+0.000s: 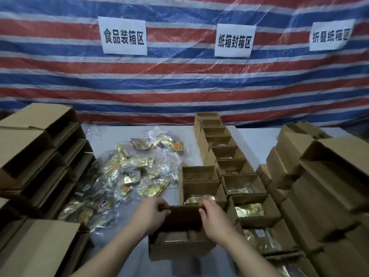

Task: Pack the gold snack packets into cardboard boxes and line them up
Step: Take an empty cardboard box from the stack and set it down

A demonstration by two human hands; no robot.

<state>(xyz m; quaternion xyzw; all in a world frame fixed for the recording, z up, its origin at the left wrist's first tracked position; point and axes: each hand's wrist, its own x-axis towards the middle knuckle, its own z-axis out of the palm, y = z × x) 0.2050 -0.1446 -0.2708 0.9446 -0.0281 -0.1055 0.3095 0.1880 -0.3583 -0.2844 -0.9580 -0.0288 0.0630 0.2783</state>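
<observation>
Here, the left hand [153, 213] and right hand [214, 217] pinch, fingers curled, the far flap of an open brown cardboard box [180, 244] on the white bench [249, 140]; loose gold foil snack packets [137, 162] lie left of it, packed boxes [253, 210] right.

There is one view only, from a wide-angle camera worn on the person's head. It looks forward and down across the worktop [249, 140], so the near edge of the scene lies at the bottom of the frame and the striped tarpaulin [179, 80] hung behind the worktop fills the upper half. The camera sits close: both forearms enter from the bottom edge, and the left hand [152, 213] and right hand [214, 217] lie low in the middle, near the lens. The wide lens bends the sides, so the stacked cartons [36, 154] at the left and right margins lean outward. With no second view, nothing is shared between cameras.
</observation>
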